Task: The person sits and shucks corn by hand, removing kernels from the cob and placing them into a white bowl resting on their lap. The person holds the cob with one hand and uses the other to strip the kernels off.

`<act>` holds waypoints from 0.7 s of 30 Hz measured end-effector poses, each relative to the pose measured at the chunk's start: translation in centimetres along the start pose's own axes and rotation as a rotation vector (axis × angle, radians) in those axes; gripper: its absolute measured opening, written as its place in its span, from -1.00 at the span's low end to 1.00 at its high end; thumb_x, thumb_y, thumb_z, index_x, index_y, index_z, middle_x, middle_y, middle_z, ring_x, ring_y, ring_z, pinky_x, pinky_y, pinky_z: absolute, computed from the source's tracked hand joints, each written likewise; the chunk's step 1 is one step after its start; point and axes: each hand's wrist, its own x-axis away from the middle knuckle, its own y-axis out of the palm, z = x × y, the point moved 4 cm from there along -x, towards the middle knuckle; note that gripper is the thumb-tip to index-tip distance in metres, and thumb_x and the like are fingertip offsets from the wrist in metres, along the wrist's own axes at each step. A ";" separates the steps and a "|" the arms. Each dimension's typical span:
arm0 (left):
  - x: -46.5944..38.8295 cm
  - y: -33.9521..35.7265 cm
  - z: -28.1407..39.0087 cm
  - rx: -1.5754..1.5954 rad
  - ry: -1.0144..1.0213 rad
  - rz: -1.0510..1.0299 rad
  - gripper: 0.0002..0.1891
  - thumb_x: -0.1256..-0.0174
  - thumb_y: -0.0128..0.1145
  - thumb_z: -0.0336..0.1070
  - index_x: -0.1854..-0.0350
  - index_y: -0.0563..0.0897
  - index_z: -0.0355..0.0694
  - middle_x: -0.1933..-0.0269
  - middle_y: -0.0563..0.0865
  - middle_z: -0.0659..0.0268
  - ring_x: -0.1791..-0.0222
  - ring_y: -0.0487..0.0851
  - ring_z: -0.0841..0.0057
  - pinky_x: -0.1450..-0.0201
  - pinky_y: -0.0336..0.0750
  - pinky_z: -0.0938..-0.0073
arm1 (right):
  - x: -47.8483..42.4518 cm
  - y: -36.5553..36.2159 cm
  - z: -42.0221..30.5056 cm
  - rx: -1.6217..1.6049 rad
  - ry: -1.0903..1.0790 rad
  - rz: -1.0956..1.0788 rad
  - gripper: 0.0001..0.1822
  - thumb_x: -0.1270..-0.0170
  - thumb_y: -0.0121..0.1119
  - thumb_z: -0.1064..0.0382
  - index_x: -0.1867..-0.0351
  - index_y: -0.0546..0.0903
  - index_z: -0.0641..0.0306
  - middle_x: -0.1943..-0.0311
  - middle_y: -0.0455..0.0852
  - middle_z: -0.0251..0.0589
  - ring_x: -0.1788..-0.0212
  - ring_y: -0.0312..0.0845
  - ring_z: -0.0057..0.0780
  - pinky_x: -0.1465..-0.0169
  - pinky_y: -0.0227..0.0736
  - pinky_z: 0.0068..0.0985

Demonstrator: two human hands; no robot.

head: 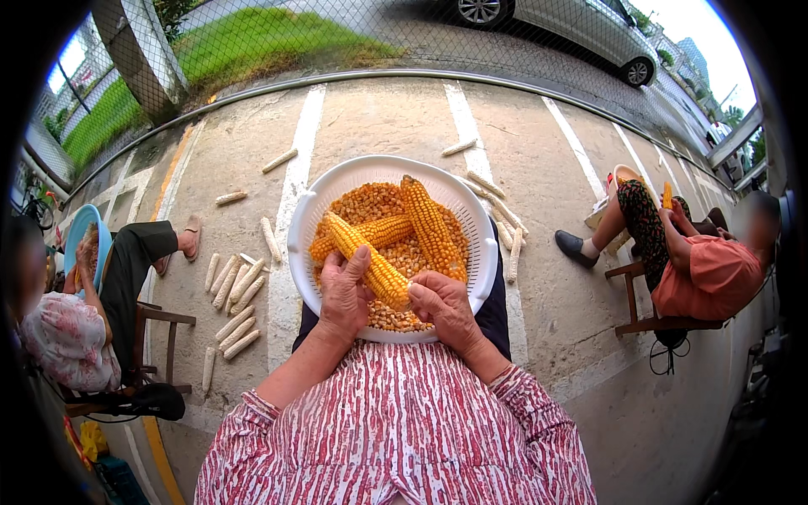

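Note:
A white plastic basket (pixel 303 249) with slotted walls rests on my lap. Loose yellow corn kernels (pixel 372 201) cover its bottom. Above them my left hand (pixel 344 287) grips a dried ear of corn (pixel 369 262) near its middle, thumb along the upper side. My right hand (pixel 444 307) pinches the near end of that same ear, where a little pale cob shows. Two more full ears lie on the kernels: one ear (pixel 432 227) slants along the right, and another ear (pixel 386 231) is partly hidden behind the held one.
Several bare cobs (pixel 240 287) lie on the concrete at left, and more cobs (pixel 499 205) at right. A seated person (pixel 69 341) holds a blue basin (pixel 76 233) at left. Another seated person (pixel 704 271) holds corn at right. A chain-link fence (pixel 353 38) runs across the front.

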 end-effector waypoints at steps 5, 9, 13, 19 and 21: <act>0.1 0.3 0.0 -0.022 -0.018 -0.004 -0.61 -0.34 0.17 -0.28 -0.12 0.36 -0.27 0.07 0.57 0.33 0.09 0.60 0.55 0.03 0.59 0.49 | 0.1 0.0 0.3 0.017 -0.006 0.060 -0.78 -0.41 0.06 0.20 0.30 0.56 0.32 0.57 0.43 -0.51 0.59 0.23 -0.80 0.54 0.15 -0.74; -0.1 0.1 -0.3 0.027 -0.014 -0.025 -0.58 -0.30 0.21 -0.30 -0.11 0.34 -0.24 0.07 0.57 0.31 0.11 0.62 0.55 0.14 0.66 0.47 | 0.0 0.1 0.4 0.105 -0.045 0.111 -0.77 -0.43 0.00 0.20 0.31 0.56 0.31 0.60 0.40 -0.49 0.62 0.21 -0.79 0.56 0.13 -0.72; 0.0 0.1 -0.3 0.014 0.000 -0.020 -0.60 -0.36 0.14 -0.31 -0.15 0.34 -0.28 0.05 0.57 0.31 0.05 0.60 0.55 -0.01 0.58 0.49 | 0.0 0.1 0.3 0.024 0.049 0.100 -0.75 -0.44 -0.02 0.17 0.30 0.56 0.31 0.62 0.39 -0.49 0.64 0.21 -0.77 0.56 0.13 -0.73; 0.2 0.3 -0.1 0.026 -0.011 -0.053 -0.64 -0.38 0.11 -0.33 -0.14 0.35 -0.26 0.07 0.57 0.32 0.07 0.59 0.57 -0.03 0.57 0.49 | -0.2 0.0 0.3 -0.075 0.104 0.075 -0.70 -0.44 -0.05 0.14 0.27 0.58 0.33 0.60 0.40 -0.46 0.63 0.22 -0.76 0.56 0.14 -0.74; 0.3 0.3 0.0 0.031 -0.011 -0.051 -0.64 -0.38 0.11 -0.33 -0.14 0.35 -0.26 0.07 0.57 0.33 0.07 0.59 0.57 -0.03 0.57 0.50 | -0.2 -0.1 0.3 -0.079 0.119 0.089 -0.69 -0.44 -0.05 0.13 0.26 0.59 0.34 0.58 0.42 -0.45 0.62 0.24 -0.76 0.56 0.15 -0.74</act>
